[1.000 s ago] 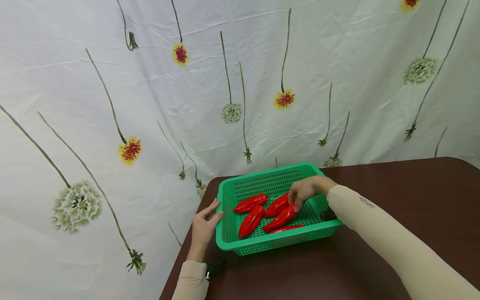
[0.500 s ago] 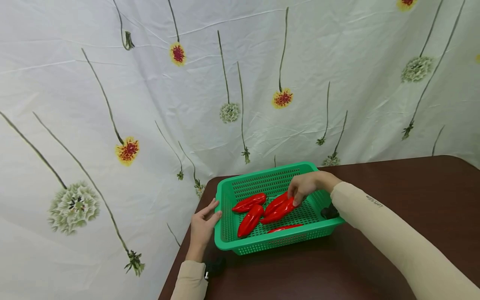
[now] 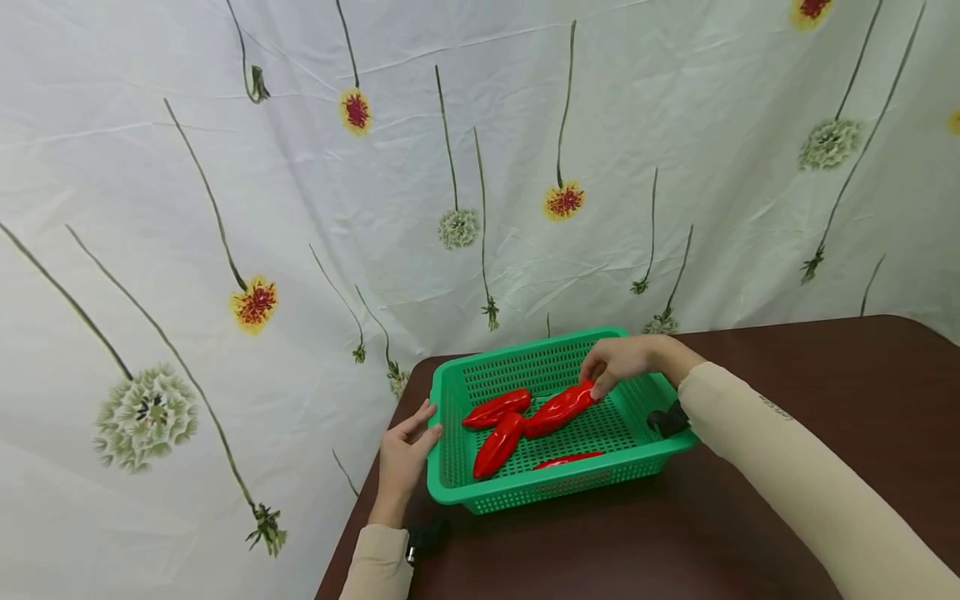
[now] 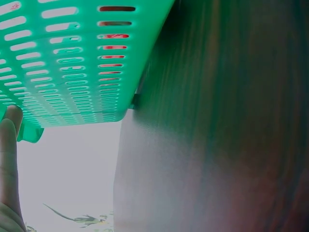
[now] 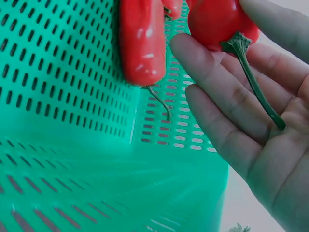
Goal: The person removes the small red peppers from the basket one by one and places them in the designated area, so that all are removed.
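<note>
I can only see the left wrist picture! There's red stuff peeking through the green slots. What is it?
Observer: Shiny red peppers. The head view shows them lying inside the green basket.

Operator: Ooh! Where's the other hand? I can't see it.

Observer: The right hand is over the basket, and it holds one pepper by its stem end.

Operator: What does that pepper's stem look like?

Observer: In the right wrist view, the green stem is long and thin, and it points back toward the palm.
</note>
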Tool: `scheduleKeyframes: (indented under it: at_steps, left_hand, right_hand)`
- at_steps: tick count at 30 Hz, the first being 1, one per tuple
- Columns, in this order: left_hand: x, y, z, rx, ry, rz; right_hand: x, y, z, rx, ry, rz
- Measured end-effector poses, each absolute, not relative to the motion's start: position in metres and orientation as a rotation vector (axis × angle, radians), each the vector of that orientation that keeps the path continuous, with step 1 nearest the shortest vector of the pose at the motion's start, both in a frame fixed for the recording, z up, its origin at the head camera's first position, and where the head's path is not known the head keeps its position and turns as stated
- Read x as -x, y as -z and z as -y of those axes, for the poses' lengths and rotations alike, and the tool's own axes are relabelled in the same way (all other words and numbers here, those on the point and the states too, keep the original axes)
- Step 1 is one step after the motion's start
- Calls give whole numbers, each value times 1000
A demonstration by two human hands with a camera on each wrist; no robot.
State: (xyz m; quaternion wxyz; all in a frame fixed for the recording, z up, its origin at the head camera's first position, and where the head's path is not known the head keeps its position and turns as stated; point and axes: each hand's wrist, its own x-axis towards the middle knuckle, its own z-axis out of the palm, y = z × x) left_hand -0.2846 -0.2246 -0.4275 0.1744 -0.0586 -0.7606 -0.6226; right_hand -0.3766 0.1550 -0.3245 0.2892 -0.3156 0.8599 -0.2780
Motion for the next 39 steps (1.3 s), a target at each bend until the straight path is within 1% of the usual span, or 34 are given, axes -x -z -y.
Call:
scheduleKeyframes:
  at_steps: [23,39]
  left_hand:
    - [284,428,226,172,1774,2153]
    - [285,430,226,176,1801,2141]
  right_hand:
    - [370,305,-187,832,1057,-2320]
    - [361,309,-224,784,1267,-2391]
